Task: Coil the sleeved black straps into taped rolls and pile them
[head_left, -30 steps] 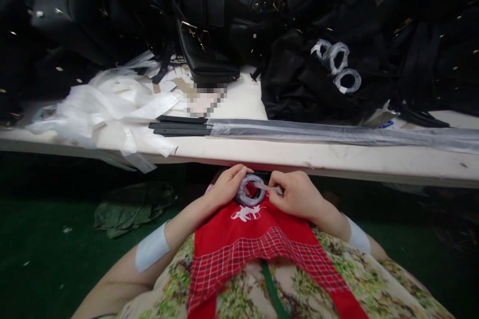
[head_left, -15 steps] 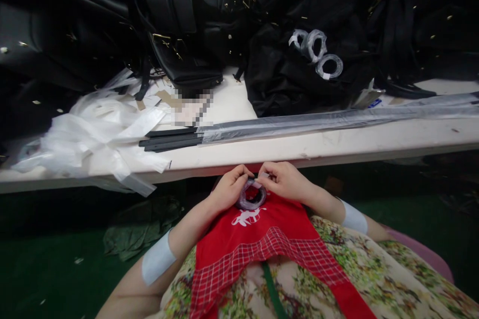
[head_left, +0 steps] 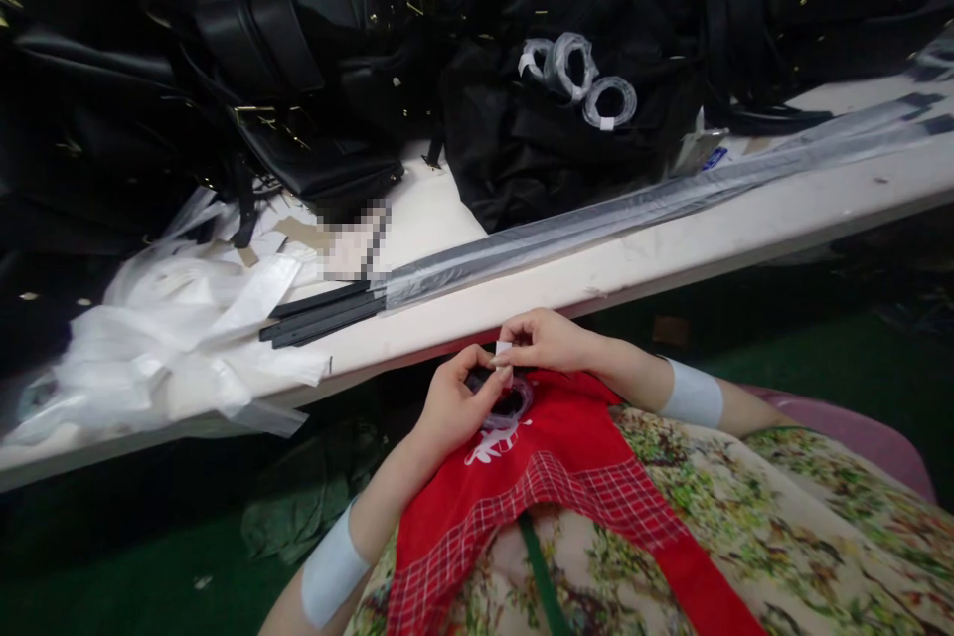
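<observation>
Over the red apron, my left hand point(head_left: 456, 399) is closed on a coil point(head_left: 516, 409) of dark strip wrapped in clear plastic. Its thumb lies across the upper part of the coil and hides some of it. My right hand point(head_left: 550, 340) pinches a small white sticker point(head_left: 504, 348), its fingertips meeting the left thumb tip at the coil's top edge. Whether the sticker touches the coil I cannot tell. Similar wrapped coils point(head_left: 609, 102), with white stickers on them, rest on black material on the table.
Along the white table point(head_left: 573, 278) runs a bundle of dark strips in a clear plastic sleeve point(head_left: 537, 243). White plastic sleeves point(head_left: 171, 318) are heaped at the left, some over the edge. Black bags point(head_left: 313, 139) with gold hardware fill the back.
My left thumb has come up over the coil toward the right fingertips. The white sticker now shows more plainly between the right fingers. The whole view has tilted and shifted.
</observation>
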The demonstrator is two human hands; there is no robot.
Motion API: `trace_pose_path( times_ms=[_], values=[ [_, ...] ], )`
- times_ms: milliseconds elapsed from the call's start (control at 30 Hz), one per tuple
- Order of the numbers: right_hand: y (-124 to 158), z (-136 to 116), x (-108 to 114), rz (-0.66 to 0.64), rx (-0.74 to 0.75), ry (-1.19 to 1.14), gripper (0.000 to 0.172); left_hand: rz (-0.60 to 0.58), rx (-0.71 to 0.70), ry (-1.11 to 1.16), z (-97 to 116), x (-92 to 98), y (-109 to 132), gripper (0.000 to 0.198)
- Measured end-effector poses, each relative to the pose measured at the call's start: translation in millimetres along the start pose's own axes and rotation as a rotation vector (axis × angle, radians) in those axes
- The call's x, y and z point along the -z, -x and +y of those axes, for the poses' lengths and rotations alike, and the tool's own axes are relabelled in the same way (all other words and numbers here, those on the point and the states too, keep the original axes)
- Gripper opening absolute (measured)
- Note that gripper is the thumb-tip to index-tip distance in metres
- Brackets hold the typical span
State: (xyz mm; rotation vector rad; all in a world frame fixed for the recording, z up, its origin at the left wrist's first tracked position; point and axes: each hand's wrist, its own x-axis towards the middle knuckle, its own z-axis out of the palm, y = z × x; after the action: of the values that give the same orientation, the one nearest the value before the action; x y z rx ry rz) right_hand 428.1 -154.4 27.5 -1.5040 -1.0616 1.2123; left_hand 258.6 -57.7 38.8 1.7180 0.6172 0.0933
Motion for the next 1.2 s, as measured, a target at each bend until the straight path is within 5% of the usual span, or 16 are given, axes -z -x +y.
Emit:
trace_pose_path(
  times_ms=[133,233,333,600,800,1000,1200],
  values=[
    [-2.3,7.4,2.9,0.079,-0.13,0.108,0.043,0.01,-0.023,-0.025,-0.2,-0.9,8.4,0.025],
    [-0.8,14.4,3.8,-0.005,-0.212,0.178,0.044,0.027,-0.071,-0.042,-0.2,0.8,12.5,0.023],
    [-0.5,19.7,-0.2,-0.108,-0.153,0.043,0.031,0.081,-0.157,-0.086,1.1,0.9,12.8,0.019],
    [-7.3,12.1,-15.3,0.032,-0.067,-0.102,0.019,0.082,-0.033,0.064,-2.6,-8.6,5.1,0.019],
    [-3.5,6.4,-3.1,0.002,-0.098,-0.022,0.024,0.144,0.024,0.142,-6.9,-14.5,2.5,0.012],
    [-1.5,-2.2,11.9,-0.174,-0.104,-0.038,0.033,0.13,0.039,0.127,-3.5,-15.8,0.2,0.01],
    [-4.9,-4.5,20.0,-0.218,-0.152,0.044,0.035,0.115,-0.019,-0.039,0.0,-15.5,0.3,0.012]
  ],
)
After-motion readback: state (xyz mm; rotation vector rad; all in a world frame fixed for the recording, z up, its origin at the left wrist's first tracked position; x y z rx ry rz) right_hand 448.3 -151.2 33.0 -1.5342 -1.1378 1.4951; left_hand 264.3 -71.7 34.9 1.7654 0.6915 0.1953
